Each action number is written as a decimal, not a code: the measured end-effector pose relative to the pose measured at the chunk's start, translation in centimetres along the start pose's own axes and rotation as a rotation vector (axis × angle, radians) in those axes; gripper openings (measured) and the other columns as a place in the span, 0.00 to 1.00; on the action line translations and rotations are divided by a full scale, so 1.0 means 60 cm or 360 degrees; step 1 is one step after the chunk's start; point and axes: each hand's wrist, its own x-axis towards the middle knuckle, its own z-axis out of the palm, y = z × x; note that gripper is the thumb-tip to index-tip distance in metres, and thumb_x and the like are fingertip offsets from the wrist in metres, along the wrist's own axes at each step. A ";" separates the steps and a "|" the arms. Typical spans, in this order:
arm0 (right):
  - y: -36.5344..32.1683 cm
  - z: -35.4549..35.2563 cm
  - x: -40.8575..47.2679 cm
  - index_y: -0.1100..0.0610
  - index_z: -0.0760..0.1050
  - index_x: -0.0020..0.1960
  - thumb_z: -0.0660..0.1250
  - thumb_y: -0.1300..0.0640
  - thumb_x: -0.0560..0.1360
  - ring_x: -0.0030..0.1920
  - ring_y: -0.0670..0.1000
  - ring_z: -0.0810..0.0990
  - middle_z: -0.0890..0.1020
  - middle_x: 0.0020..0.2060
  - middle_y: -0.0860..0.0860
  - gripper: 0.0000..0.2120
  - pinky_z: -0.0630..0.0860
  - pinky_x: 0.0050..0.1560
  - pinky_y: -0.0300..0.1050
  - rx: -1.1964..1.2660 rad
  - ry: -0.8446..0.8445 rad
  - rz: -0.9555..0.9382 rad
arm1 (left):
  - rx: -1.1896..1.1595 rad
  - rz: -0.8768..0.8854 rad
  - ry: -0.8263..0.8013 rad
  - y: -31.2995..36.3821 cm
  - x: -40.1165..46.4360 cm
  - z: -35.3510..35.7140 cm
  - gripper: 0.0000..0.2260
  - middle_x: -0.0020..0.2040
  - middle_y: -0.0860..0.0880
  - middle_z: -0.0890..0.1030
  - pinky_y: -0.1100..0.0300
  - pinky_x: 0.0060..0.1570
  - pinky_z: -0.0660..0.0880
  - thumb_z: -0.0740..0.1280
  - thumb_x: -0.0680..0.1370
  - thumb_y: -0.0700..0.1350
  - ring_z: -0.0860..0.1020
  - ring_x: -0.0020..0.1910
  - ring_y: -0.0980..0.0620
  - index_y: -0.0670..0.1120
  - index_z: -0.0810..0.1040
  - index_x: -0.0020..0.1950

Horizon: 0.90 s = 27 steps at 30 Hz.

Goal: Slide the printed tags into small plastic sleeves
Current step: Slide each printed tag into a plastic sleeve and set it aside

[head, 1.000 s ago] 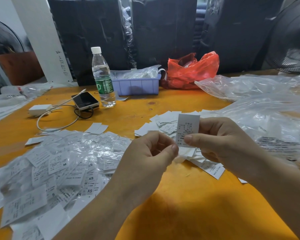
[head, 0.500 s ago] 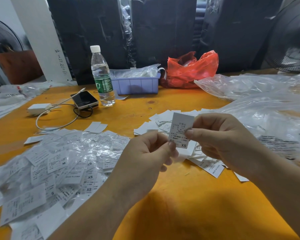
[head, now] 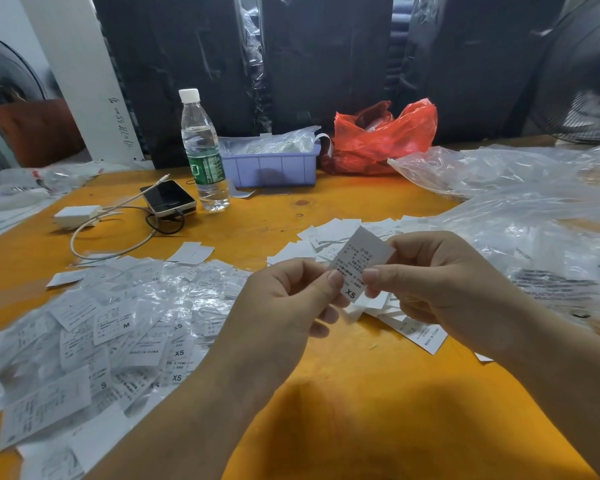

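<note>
A white printed tag (head: 359, 261) marked XS is held tilted above the orange table (head: 378, 393). My right hand (head: 444, 289) pinches its right side between thumb and fingers. My left hand (head: 284, 306) pinches its lower left edge. I cannot tell whether a clear sleeve lies around the tag. A heap of tags in plastic sleeves (head: 111, 334) covers the table's left side. Loose bare tags (head: 329, 233) lie in a pile behind and under my hands.
A water bottle (head: 203, 150), a phone (head: 168, 199) with cable and a white charger (head: 77, 214) sit at the back left. A purple bin (head: 271, 166) and a red bag (head: 381, 136) stand behind. Clear plastic bags (head: 520, 209) spread across the right.
The tag has tilted from upright to leaning right and come lower. My left thumb and finger have closed onto its lower edge.
</note>
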 end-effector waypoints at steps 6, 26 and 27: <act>-0.001 0.003 0.000 0.50 0.84 0.34 0.70 0.54 0.66 0.21 0.43 0.61 0.77 0.24 0.45 0.04 0.59 0.22 0.35 -0.0039 -0.0064 0.0036 | 0.0018 0.0002 -0.0004 0.001 -0.001 0.000 0.06 0.38 0.51 0.84 0.63 0.34 0.78 0.68 0.77 0.46 0.80 0.34 0.55 0.48 0.84 0.44; 0.005 0.001 0.001 0.63 0.83 0.43 0.71 0.65 0.69 0.21 0.41 0.71 0.80 0.28 0.53 0.04 0.64 0.22 0.31 -0.0074 -0.0029 0.0071 | 0.0143 0.0026 -0.0055 0.004 -0.003 -0.003 0.07 0.41 0.50 0.85 0.63 0.34 0.77 0.69 0.77 0.38 0.79 0.35 0.56 0.50 0.82 0.47; 0.004 0.001 0.001 0.59 0.84 0.41 0.72 0.62 0.68 0.21 0.42 0.68 0.80 0.28 0.52 0.03 0.62 0.22 0.33 -0.0088 -0.0009 0.0077 | 0.0139 0.0017 -0.0040 0.005 -0.002 -0.004 0.06 0.41 0.49 0.85 0.63 0.34 0.77 0.70 0.76 0.38 0.79 0.34 0.56 0.50 0.82 0.47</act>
